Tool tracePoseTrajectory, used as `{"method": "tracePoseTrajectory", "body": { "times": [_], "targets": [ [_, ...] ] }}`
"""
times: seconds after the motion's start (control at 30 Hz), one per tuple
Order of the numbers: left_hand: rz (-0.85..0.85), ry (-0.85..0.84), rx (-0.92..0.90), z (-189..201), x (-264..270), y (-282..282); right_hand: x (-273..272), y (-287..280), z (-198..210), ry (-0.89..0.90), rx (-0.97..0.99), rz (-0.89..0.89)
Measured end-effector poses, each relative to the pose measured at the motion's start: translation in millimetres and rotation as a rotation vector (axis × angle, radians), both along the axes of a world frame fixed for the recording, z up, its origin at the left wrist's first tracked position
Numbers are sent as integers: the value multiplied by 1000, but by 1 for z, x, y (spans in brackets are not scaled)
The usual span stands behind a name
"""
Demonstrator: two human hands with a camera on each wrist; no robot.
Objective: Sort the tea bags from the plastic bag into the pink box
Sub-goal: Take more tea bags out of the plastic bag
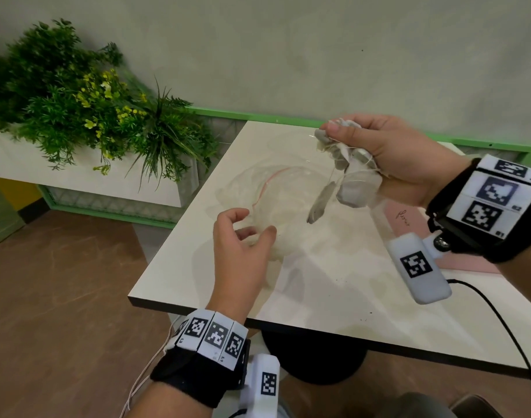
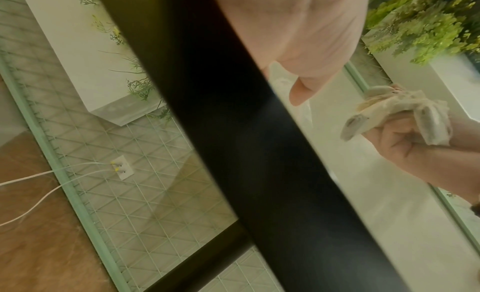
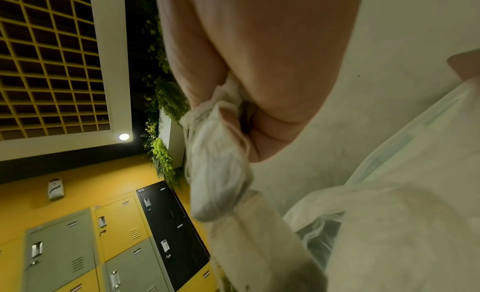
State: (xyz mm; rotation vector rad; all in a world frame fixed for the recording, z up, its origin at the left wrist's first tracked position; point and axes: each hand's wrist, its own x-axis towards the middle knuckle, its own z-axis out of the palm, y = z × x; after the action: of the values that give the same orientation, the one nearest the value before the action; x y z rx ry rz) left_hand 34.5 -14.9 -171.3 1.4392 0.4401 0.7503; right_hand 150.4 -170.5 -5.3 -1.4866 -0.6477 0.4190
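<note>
My right hand (image 1: 348,146) grips a bunch of several white tea bags (image 1: 356,188) above the table, their strings tangled. One grey tea bag (image 1: 318,205) dangles from the bunch on its string. Below and to the left lies the clear plastic bag (image 1: 282,188) with a pink zip line, puffed up. My left hand (image 1: 246,230) curls thumb and fingers round its near end. The pink box (image 1: 406,220) lies flat, mostly hidden under my right wrist. The left wrist view shows the tea bags (image 2: 389,109) in my right hand (image 2: 405,146). The right wrist view shows them (image 3: 218,173) close up beside the plastic bag (image 3: 394,173).
The white table (image 1: 333,285) has its left edge close to my left wrist. A white planter with green plants (image 1: 77,101) stands to the left behind a green rail. A black cable (image 1: 499,321) runs from my right wrist over the table's near right part.
</note>
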Motion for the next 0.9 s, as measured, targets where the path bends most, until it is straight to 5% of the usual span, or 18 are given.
{"method": "tracePoseTrajectory", "body": {
  "times": [0.1, 0.2, 0.3, 0.37, 0.47, 0.73, 0.9],
  "targets": [
    [133, -79, 100, 2, -3, -3, -2, -19, -7, 3, -25, -11],
    [231, -199, 481, 7, -14, -13, -4, -32, -18, 25, -50, -61],
    [-63, -214, 682, 11, -25, -37, -6, -40, -31, 55, -75, -104],
    [-353, -57, 648, 15, -25, -58, -7, -41, -43, 58, -100, -150],
    [-525, 170, 451, 17, -12, -88, -13, -38, -63, 97, -91, -238],
    [-518, 195, 28, 9, 13, -94, -22, -43, -101, 256, 23, -346],
    [-475, 170, -237, 16, 9, -93, -24, -64, -113, 465, 79, -253]
  ]
}}
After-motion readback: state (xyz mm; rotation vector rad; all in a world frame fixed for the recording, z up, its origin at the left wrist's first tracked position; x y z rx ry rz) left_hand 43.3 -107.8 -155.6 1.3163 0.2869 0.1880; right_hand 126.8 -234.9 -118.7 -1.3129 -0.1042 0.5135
